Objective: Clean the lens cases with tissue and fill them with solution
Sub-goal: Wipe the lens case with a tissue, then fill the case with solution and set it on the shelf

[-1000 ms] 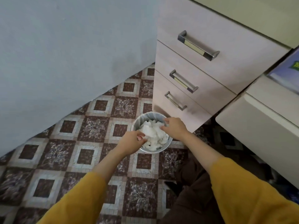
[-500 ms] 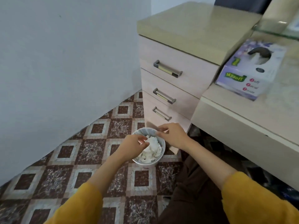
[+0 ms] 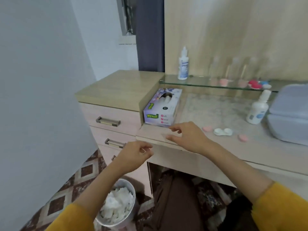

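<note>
A white lens case [image 3: 223, 131] lies open on the desk [image 3: 216, 114], with a pink cap [image 3: 207, 128] to its left and another pink cap [image 3: 242, 138] to its right. A purple tissue box [image 3: 162, 108] stands at the desk's left end. One solution bottle [image 3: 257, 108] stands right of the case, a second bottle [image 3: 183, 64] on the glass shelf [image 3: 200, 83]. My right hand [image 3: 186, 135] hovers over the desk's front edge near the tissue box, fingers loose, holding nothing. My left hand [image 3: 133, 155] hangs lower, in front of the drawers, fingers loosely curled and empty.
A metal bin [image 3: 116, 207] full of used tissue stands on the tiled floor below my left arm. A grey lidded box [image 3: 290, 114] sits at the desk's right. More coloured lens cases [image 3: 255, 84] lie on the shelf. A drawer unit [image 3: 115, 124] stands left.
Both hands have lifted away from the bin and risen to desk height. My view has swung up from the floor to the desk.
</note>
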Demonstrator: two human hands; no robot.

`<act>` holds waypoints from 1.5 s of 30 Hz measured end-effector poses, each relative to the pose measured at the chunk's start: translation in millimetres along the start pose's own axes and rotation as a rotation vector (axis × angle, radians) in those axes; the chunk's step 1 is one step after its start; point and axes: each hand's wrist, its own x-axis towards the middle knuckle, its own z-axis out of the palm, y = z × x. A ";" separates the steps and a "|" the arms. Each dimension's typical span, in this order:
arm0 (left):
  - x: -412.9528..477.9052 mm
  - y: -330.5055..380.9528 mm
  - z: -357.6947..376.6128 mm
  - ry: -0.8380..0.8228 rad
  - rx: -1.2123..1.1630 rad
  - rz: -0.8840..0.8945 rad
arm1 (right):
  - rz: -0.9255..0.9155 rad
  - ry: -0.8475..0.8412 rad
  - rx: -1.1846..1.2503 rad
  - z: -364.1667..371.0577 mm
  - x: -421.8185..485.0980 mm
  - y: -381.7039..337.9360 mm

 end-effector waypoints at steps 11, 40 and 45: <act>82.8 80.9 50.6 -0.114 0.001 0.232 | 0.317 0.120 -0.057 -67.7 -53.5 102.3; 142.9 77.0 115.2 -0.030 0.062 0.394 | 0.742 0.490 0.192 -135.6 -7.8 224.9; 141.9 76.5 114.4 -0.029 0.049 0.401 | 0.728 0.540 0.189 -121.7 0.9 230.0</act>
